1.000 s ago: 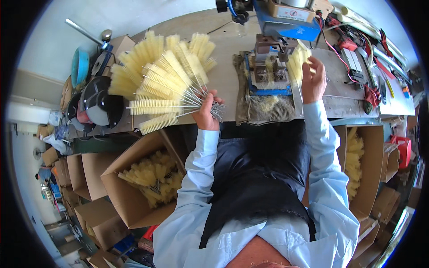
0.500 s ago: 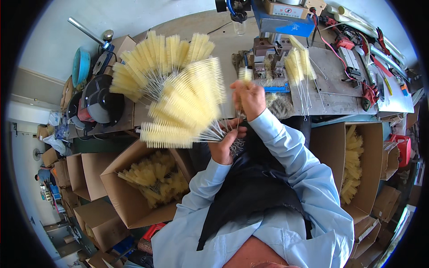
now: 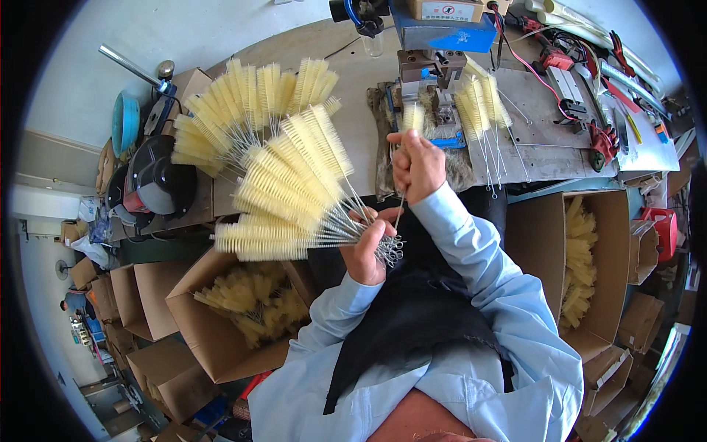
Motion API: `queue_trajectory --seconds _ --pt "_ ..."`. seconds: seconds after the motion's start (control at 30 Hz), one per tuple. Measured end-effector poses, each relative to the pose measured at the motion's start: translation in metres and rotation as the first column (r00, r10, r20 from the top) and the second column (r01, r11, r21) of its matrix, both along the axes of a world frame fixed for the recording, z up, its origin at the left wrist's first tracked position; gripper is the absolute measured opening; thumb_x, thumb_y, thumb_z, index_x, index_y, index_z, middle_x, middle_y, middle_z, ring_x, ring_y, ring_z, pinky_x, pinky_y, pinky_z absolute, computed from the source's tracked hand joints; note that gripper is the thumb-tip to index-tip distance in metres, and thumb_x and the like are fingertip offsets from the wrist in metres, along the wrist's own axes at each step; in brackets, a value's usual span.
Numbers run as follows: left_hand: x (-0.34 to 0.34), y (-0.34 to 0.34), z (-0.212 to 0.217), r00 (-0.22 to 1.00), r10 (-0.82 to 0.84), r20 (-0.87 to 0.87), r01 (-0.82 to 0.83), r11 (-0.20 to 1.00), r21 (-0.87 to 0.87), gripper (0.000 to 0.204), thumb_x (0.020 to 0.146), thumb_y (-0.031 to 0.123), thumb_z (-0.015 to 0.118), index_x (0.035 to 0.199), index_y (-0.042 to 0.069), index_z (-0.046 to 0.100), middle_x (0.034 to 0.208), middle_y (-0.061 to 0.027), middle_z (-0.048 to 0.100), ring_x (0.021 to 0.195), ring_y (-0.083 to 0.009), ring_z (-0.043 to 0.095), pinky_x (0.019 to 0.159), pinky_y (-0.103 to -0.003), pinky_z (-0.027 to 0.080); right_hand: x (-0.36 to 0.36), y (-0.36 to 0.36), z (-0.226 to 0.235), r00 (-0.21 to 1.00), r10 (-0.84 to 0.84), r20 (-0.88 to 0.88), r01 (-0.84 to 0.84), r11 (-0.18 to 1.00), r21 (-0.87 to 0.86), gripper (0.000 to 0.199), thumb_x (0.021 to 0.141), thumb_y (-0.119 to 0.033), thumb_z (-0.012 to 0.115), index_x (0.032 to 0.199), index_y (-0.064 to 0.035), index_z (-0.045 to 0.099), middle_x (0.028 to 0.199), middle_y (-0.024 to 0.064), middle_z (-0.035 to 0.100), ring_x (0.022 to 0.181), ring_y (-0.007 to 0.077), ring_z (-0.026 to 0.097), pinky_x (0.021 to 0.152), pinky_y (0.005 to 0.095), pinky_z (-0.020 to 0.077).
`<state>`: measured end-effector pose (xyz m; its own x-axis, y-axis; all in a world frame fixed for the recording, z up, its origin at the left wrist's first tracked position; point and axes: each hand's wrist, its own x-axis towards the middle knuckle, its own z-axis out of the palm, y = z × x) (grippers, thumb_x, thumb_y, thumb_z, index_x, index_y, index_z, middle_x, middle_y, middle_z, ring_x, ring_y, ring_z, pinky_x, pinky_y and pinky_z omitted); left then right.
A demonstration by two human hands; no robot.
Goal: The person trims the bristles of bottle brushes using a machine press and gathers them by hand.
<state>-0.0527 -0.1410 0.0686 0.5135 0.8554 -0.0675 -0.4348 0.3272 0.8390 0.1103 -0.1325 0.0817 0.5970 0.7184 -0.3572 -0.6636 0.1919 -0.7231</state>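
Workbench (image 3: 368, 81) carries a press at its far edge; cartons stand below. I log my left hand (image 3: 366, 254) clenched round the wire stems of a fanned brush bundle (image 3: 291, 188), held above the near edge. Right hand (image 3: 416, 163) pinches a single brush (image 3: 412, 118). Judged light, bristles soft, stems springy: grip at the stems.

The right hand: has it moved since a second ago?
Yes. The right hand has come left and toward the body, away from the small press, now meeting the fanned brush bundle.
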Motion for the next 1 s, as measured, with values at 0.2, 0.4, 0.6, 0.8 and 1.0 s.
queue_trajectory --seconds 0.2,0.4,0.6,0.8,1.0 --pt "-0.017 0.005 0.001 0.99 0.109 0.095 -0.12 0.985 0.123 0.019 0.091 0.002 0.047 0.109 -0.003 0.045 0.073 -0.0114 0.056 0.067 -0.0236 0.062 0.071 -0.041 0.058 0.046 -0.001 -0.009 0.991 0.121 -0.064 -0.122 0.992 -0.017 0.041 0.105 -0.037 0.046 0.113 0.0027 0.055 0.063 -0.0026 0.037 0.042 0.0066 0.029 0.037 0.0242 0.025" --pt "-0.002 0.036 -0.009 0.983 0.185 0.011 -0.185 0.981 0.059 0.02 0.091 0.005 0.05 0.11 -0.001 0.047 0.073 -0.0085 0.055 0.067 -0.0225 0.059 0.072 -0.043 0.056 0.07 0.009 -0.012 0.966 0.254 -0.045 -0.254 0.967 -0.004 0.048 0.103 -0.042 0.046 0.112 0.0037 0.057 0.065 0.0021 0.047 0.043 0.0094 0.035 0.039 0.0253 0.0287" --pt "0.036 0.086 -0.032 0.966 0.258 -0.015 -0.255 0.961 0.11 0.024 0.088 0.005 0.054 0.11 -0.001 0.048 0.075 -0.0108 0.055 0.068 -0.025 0.06 0.073 -0.043 0.054 0.078 0.013 -0.006 0.966 0.225 -0.128 -0.233 0.971 -0.046 0.066 0.1 -0.059 0.039 0.118 0.003 0.054 0.09 0.0137 0.066 0.058 0.0221 0.062 0.048 0.0352 0.0517" --pt "0.058 0.14 -0.077 0.924 0.383 -0.008 -0.346 0.844 0.411 0.026 0.078 -0.008 0.056 0.102 -0.005 0.047 0.078 -0.0123 0.059 0.061 -0.0213 0.061 0.067 -0.034 0.054 0.065 0.02 0.033 0.938 0.22 -0.27 -0.21 0.976 0.066 0.06 0.099 -0.051 0.047 0.121 0.0053 0.048 0.103 0.0193 0.066 0.077 0.0307 0.068 0.064 0.0454 0.0589" --pt "0.064 0.136 -0.063 0.958 0.286 0.006 -0.282 0.941 0.188 0.027 0.077 -0.009 0.056 0.102 -0.006 0.047 0.082 -0.0128 0.059 0.058 -0.02 0.06 0.063 -0.033 0.056 0.062 0.043 -0.001 0.93 0.215 -0.299 -0.189 0.976 0.112 0.057 0.094 -0.045 0.062 0.121 0.0038 0.048 0.111 0.0162 0.063 0.087 0.0305 0.068 0.074 0.0469 0.0596"
